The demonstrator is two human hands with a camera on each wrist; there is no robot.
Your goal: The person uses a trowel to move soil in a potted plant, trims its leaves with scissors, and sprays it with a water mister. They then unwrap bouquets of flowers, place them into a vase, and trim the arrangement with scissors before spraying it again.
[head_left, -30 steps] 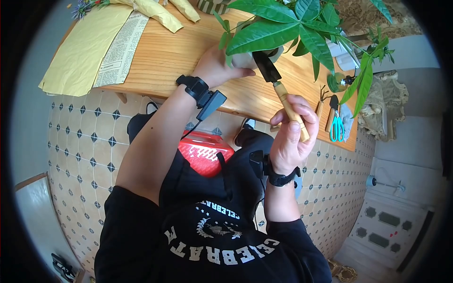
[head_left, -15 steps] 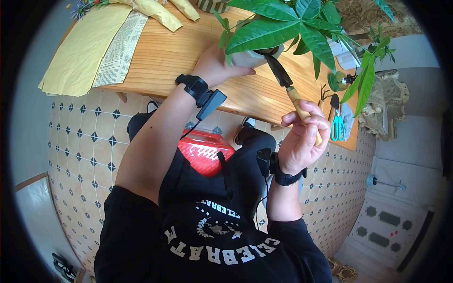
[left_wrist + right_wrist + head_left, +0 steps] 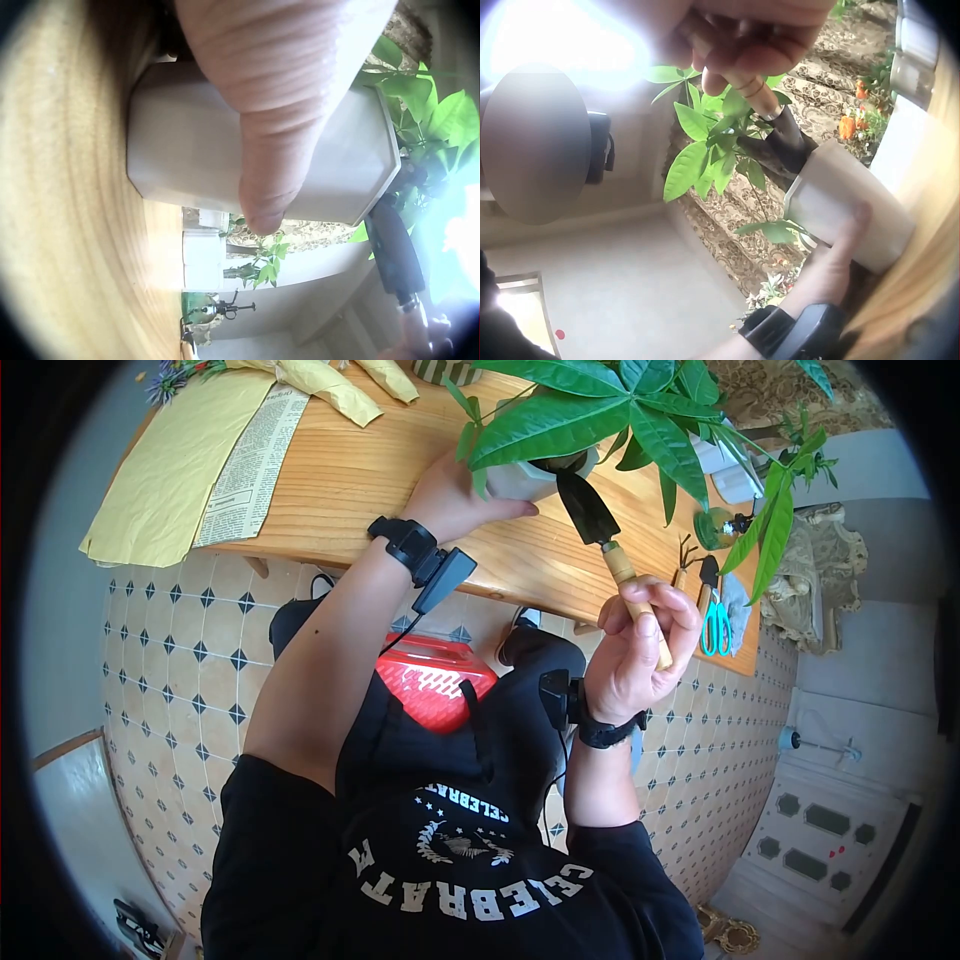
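Note:
My left hand (image 3: 462, 500) grips a pale angular flower pot (image 3: 518, 483) from the side, its thumb lying along the pot wall in the left wrist view. A green plant with broad leaves (image 3: 565, 432) grows from the pot and partly covers it. Between thumb and fingers, my right hand (image 3: 640, 650) holds a small trowel (image 3: 588, 512) by its wooden handle. The trowel's black blade points toward the pot, its tip right at the rim over the dark soil (image 3: 560, 462). Most of the left fingers are hidden behind the pot.
On the wooden table (image 3: 340, 480), yellow wrapping paper (image 3: 180, 460) and newsprint (image 3: 250, 470) lie at left. Teal-handled scissors (image 3: 716, 630), a small hand rake (image 3: 684, 560), another small black-bladed tool (image 3: 709, 572) and a green spray bottle (image 3: 712, 528) are at right.
My right hand has moved right and drawn the trowel back from the pot. Its blade has turned, showing its broad face more. The left hand stays on the pot.

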